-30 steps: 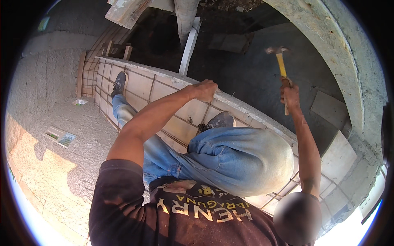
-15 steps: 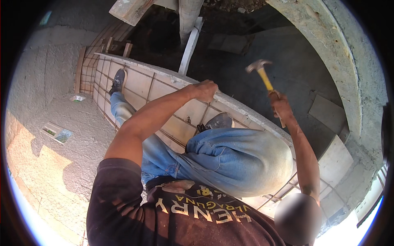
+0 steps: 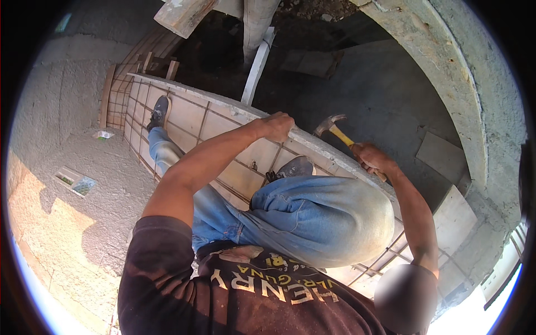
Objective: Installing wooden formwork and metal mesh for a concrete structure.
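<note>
Okay, head view: left hand (image 3: 277, 126) grip clenched on the top edge of the formwork panel (image 3: 190, 114). Right hand (image 3: 370, 157) grip grasping the yellow-handled hammer (image 3: 333, 128), head just above that same top edge, near the left hand.

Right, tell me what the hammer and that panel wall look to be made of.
The hammer: grey head with a dull metal look; yellow handle, wood or fibreglass, can't tell. The panel wall: pale flat boards, probably plywood, framed by thin rusty-brown metal bars. The left hand grips its top edge; the right hand holds the hammer.
</note>
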Tool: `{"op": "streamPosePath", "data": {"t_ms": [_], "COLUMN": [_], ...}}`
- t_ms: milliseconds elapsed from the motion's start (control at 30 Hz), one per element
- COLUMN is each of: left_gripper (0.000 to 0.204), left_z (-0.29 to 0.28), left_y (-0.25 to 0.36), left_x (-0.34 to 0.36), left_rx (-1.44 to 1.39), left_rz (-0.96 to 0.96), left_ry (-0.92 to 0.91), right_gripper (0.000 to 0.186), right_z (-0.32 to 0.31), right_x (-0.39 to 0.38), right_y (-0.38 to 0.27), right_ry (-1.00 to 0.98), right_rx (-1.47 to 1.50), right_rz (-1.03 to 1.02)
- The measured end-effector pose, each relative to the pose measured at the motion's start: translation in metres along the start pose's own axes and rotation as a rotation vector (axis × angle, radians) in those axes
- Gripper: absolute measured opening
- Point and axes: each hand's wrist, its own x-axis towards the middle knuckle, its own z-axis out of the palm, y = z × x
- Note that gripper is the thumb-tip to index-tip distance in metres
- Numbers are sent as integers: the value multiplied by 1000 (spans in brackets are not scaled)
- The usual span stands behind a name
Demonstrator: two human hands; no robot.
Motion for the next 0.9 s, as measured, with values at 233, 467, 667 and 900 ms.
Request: {"op": "streamPosePath", "data": {"t_ms": [233,467,667,900], "left_gripper": [24,20,21,20], "left_z": [-3,0,1,2], "left_y": [0,-11,0,-15], "left_x": [5,-2,3,5], "left_rx": [62,-11,76,38], "left_rz": [-19,27,54,44], "left_ry": [-67,54,25,90], "right_gripper": [35,33,35,38], "right_z": [-82,9,-88,-3], "right_x": [-13,-23,-11,6], "right_y": [-16,-52,-14,-31], "right_ry": [682,102,579,411], "right_rx": [538,-336,418,-115], "right_rz": [-363,59,-256,-93]}}
